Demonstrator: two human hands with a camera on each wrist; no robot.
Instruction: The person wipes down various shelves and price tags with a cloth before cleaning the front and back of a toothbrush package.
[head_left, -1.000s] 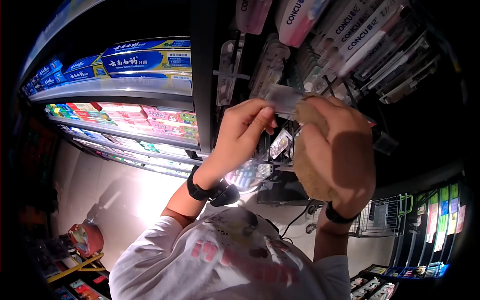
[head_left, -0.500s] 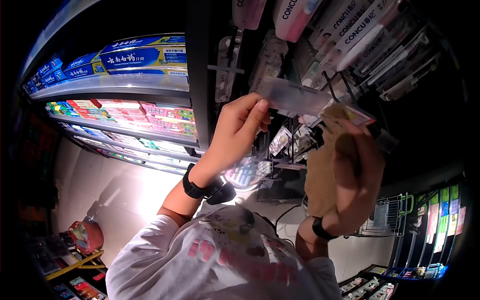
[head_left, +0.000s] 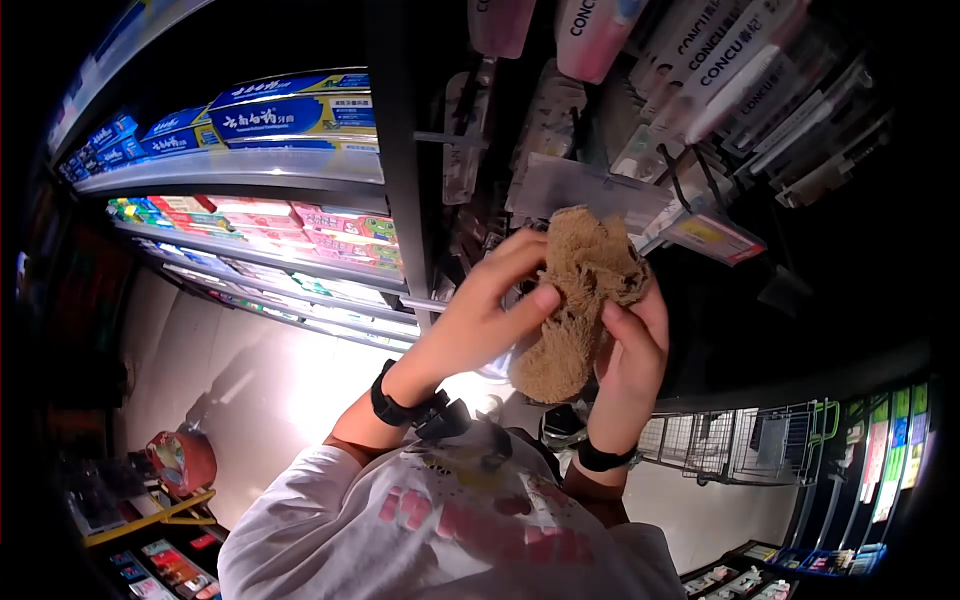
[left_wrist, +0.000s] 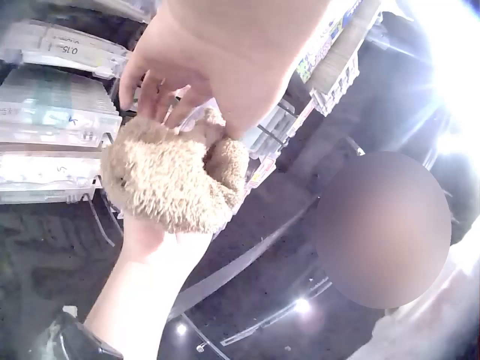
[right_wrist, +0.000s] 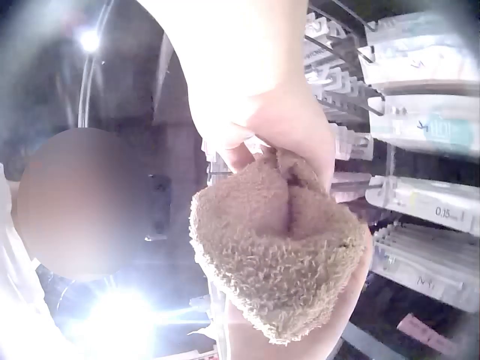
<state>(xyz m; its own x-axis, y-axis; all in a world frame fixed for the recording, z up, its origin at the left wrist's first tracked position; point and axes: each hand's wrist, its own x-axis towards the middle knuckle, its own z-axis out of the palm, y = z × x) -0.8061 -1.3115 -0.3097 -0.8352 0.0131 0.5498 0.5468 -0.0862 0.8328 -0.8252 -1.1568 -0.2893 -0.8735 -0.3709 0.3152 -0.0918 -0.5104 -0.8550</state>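
A brown terry cloth (head_left: 575, 300), bunched and folded, is between my two hands in front of the hanging rack. My left hand (head_left: 490, 310) pinches its left edge, thumb on the near side. On the other side my right hand (head_left: 637, 350) grips the cloth, with the thumb pressed on its lower fold. In the left wrist view the fuzzy cloth (left_wrist: 172, 176) hides most of the right hand's fingers. The right wrist view shows the cloth (right_wrist: 277, 255) folded with a deep crease. Just beyond the cloth, a clear plastic strip (head_left: 570, 185) hangs at the rack.
Packaged toothbrushes (head_left: 725, 60) hang on hooks above and beyond the hands. A price label (head_left: 710, 238) sticks out at the right of the rack. Toothpaste boxes (head_left: 290, 115) fill the shelves at left. A wire cart (head_left: 740, 445) stands at lower right, a red basket (head_left: 182, 462) at lower left.
My left hand has let go of the clear strip and taken the cloth's edge. The right hand has brought the cloth left and down from the strip, and the cloth is now bunched.
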